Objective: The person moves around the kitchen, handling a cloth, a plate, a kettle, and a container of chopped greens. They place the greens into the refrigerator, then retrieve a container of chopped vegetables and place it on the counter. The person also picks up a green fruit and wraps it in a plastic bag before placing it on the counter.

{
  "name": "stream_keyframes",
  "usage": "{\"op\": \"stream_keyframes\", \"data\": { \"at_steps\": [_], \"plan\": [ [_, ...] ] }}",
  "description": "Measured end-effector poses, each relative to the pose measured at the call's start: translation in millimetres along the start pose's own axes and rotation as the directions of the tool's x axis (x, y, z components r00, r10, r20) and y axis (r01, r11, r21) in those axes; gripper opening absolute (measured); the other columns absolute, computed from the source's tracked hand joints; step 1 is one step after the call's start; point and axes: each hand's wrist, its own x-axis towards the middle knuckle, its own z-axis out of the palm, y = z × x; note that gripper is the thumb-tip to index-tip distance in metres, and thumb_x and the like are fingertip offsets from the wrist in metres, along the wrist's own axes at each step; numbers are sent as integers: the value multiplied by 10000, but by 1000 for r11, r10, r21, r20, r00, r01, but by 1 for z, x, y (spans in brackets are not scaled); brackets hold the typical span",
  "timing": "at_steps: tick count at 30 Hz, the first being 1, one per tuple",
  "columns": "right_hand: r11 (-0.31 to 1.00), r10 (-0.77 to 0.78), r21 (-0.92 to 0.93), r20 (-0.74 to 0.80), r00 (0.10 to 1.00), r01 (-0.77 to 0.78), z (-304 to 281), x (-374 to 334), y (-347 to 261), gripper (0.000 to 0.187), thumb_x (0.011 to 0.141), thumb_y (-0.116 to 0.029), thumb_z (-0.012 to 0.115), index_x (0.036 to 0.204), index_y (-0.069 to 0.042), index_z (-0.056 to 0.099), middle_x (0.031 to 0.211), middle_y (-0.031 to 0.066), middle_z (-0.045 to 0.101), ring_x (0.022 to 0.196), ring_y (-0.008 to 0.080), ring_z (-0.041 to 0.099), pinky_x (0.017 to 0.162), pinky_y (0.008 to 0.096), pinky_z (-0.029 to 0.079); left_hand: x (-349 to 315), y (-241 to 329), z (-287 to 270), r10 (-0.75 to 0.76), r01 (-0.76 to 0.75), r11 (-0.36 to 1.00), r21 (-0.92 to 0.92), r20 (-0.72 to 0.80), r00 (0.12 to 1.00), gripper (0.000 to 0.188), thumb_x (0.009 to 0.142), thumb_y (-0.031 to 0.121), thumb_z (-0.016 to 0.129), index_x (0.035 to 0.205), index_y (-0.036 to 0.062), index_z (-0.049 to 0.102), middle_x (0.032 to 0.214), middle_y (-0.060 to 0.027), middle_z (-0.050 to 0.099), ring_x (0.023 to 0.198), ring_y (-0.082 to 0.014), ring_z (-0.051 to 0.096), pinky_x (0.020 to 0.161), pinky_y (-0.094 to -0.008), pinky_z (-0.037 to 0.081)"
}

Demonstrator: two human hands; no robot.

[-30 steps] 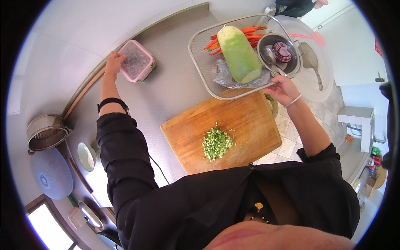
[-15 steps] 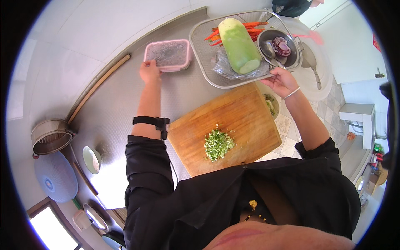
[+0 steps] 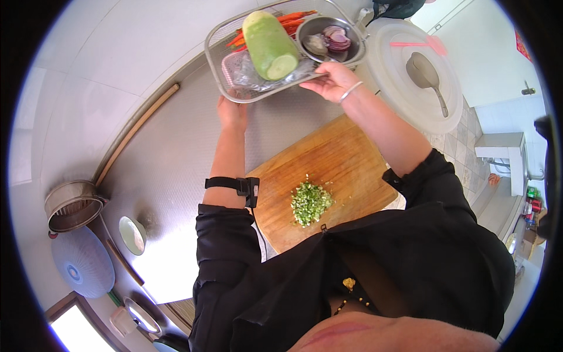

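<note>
My right hand (image 3: 333, 83) grips the near rim of a wire mesh basket (image 3: 219, 75), held raised over the back of the steel counter. In it lie a thick green winter melon (image 3: 267, 47), red carrots or chillies (image 3: 296, 17), crumpled clear plastic (image 3: 249, 76) and a metal bowl (image 3: 302, 36) with cut red onion (image 3: 336, 40). My left hand (image 3: 233, 112) is at the basket's near left corner, its fingers mostly hidden behind the rim. A pink-rimmed container (image 3: 230, 58) shows through the mesh there. Chopped green onion (image 3: 311, 202) is heaped on the wooden cutting board (image 3: 346, 146).
On the right, a large white round lid (image 3: 399, 97) carries a metal ladle (image 3: 423, 69) and a pink spatula (image 3: 410, 44). A pale green bowl (image 3: 132, 234), a steel pot (image 3: 73, 205) and a blue round cover (image 3: 82, 258) are at the left. A wooden stick (image 3: 138, 132) lies along the wall.
The basket has moved left with my right hand and now overlaps the pink container. My left hand has shifted slightly right, its fingers passing behind the basket. The ladle is now uncovered.
</note>
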Motion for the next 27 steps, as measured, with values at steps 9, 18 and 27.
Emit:
{"op": "stream_keyframes", "data": {
  "at_steps": [9,18,27],
  "plan": [
    [998,45,52,17,999,-46,50,50,52,289,774,61,405,1061,82,382,1111,238,465,1018,444,542,857,568,495,-11,41,-55,15,-9,999,37,-140,990,407,934,147,417,1270,-37,279,1253,-204,428,1152,-346,439,962,-511,404],
    [996,92,-27,92,991,-90,37,55,59,385,777,-72,626,1088,67,446,1089,211,493,1023,371,528,894,535,479,-21,50,-63,-41,45,999,25,-153,987,423,948,149,396,1290,-50,245,1266,-220,412,1120,-372,466,933,-478,444],
    [993,-63,114,171,983,44,29,59,70,327,764,-75,646,1043,5,495,1103,171,485,1034,327,520,933,531,440,-16,23,-33,-129,130,991,-37,43,991,385,971,196,312,1291,-19,307,1239,-177,459,1124,-346,470,925,-483,426]
  ]
}}
